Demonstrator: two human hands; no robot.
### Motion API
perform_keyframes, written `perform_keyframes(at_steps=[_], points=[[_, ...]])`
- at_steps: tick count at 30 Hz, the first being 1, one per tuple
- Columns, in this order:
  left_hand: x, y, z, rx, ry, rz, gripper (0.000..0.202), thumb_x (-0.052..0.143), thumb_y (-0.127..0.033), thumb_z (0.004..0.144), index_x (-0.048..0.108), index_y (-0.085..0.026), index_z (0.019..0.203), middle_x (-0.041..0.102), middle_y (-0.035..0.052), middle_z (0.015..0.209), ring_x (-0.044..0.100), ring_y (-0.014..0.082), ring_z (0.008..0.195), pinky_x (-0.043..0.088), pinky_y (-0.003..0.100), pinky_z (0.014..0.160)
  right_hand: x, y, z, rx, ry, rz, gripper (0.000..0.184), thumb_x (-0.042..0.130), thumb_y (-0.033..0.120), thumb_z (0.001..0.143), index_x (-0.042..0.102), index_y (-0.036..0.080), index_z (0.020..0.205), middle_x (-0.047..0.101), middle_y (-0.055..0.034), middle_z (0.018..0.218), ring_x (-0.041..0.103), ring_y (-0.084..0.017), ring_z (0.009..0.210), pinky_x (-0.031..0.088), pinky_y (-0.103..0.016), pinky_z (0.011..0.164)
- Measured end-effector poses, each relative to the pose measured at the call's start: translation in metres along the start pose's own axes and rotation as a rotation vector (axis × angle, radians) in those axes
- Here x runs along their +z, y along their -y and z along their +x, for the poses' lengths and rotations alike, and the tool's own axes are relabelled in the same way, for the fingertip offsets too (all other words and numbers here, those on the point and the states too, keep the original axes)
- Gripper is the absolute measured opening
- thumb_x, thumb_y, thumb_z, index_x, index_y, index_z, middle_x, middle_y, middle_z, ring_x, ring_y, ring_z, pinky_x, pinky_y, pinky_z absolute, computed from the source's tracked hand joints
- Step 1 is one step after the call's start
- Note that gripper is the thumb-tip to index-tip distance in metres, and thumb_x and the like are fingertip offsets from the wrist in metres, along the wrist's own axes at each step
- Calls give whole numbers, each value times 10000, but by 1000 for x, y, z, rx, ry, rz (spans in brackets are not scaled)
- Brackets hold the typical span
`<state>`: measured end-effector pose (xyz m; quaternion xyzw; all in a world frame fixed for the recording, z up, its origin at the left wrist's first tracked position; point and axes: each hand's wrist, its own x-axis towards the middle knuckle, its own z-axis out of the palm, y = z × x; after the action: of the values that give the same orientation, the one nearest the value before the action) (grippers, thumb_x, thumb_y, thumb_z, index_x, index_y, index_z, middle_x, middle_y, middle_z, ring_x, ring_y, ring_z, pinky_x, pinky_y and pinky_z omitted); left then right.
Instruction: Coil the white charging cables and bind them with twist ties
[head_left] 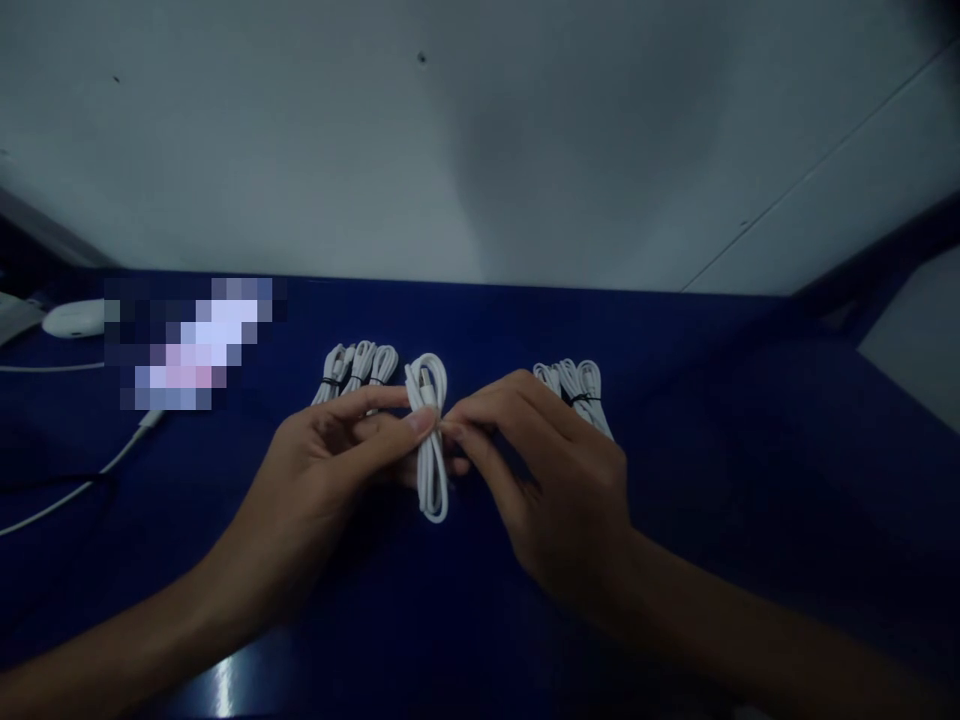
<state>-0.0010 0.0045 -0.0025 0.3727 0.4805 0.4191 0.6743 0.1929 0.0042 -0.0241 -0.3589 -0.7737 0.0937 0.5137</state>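
A coiled white USB cable (430, 480) is held upright over the blue table, pinched in at its middle into a figure-eight shape. Its metal plug shows inside the upper loop. My left hand (337, 450) grips the waist of the coil between thumb and fingers, with the thumb on the near side. Right beside that thumb, my right hand (555, 470) has its thumb and index finger closed in a pinch at the coil's waist. What sits between those fingertips is too small to make out.
Behind my left hand lie several tied white cable bundles (362, 365); more tied bundles (581, 385) lie behind my right hand. A blurred-out lit device (202, 345) with a white cord (112, 465) is at the left, near a white rounded object (73, 319). A pale wall (300, 150) backs the blue table (712, 450).
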Motion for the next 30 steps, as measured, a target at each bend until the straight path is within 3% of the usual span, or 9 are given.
perform_keyframes(at_steps=[3,6,9,12,17,20,22,26,30], points=[[-1,-3,0,-78,8,-28,393,951,-308,970,828,-231,1335,894,96,1003,881,240,815,735,295,774,0,-3,0,-76,-13,-52,265,651,-59,1085,713,175,978,767,-34,881,723,-143,776,643,-285,701],[-4,-6,1,-137,32,-21,515,942,-350,984,771,-301,1467,885,66,971,836,196,633,716,269,635,-1,-6,0,-149,-39,-60,259,638,-27,1114,731,192,1011,792,-24,898,745,-146,793,645,-291,704],[-7,-6,1,-105,76,-31,512,903,-371,1020,752,-371,1510,874,40,928,791,164,548,688,244,574,-4,-5,3,-154,-21,-41,270,628,1,1126,735,229,1030,807,-14,914,762,-160,819,645,-313,722],[-8,-5,1,69,107,67,338,856,-384,1056,826,-360,1392,867,39,909,813,183,624,707,268,633,-9,-2,7,-15,15,-56,251,664,38,1111,729,264,1024,787,-8,913,741,-177,798,624,-346,709],[-7,0,-1,618,-76,611,249,974,-334,936,928,-405,1170,839,37,1239,798,296,1197,706,400,997,-16,2,12,300,72,95,207,755,70,1077,732,243,965,747,20,897,687,-156,778,559,-317,674],[-9,4,-3,758,-131,768,236,975,-337,939,933,-441,1147,842,5,1307,779,301,1236,634,482,1149,-17,3,12,359,109,163,197,767,65,1077,742,226,965,745,29,908,688,-136,808,557,-299,725],[-10,4,-3,733,-132,765,180,960,-333,959,934,-426,1111,875,-23,1263,809,276,1160,625,458,1137,-17,4,11,352,120,178,201,768,52,1072,742,222,966,747,34,920,689,-129,820,560,-292,751],[-6,0,-2,581,-148,663,46,951,-371,967,933,-372,1009,902,-35,1050,821,232,954,649,349,887,-16,4,11,316,124,177,221,752,30,1070,727,218,956,745,30,922,697,-133,821,566,-292,732],[-1,-4,1,367,-104,407,152,989,-381,916,900,-286,993,866,-4,870,794,199,818,619,273,752,-15,3,12,286,120,164,240,750,19,1065,718,223,942,731,31,894,684,-136,782,560,-301,694]])
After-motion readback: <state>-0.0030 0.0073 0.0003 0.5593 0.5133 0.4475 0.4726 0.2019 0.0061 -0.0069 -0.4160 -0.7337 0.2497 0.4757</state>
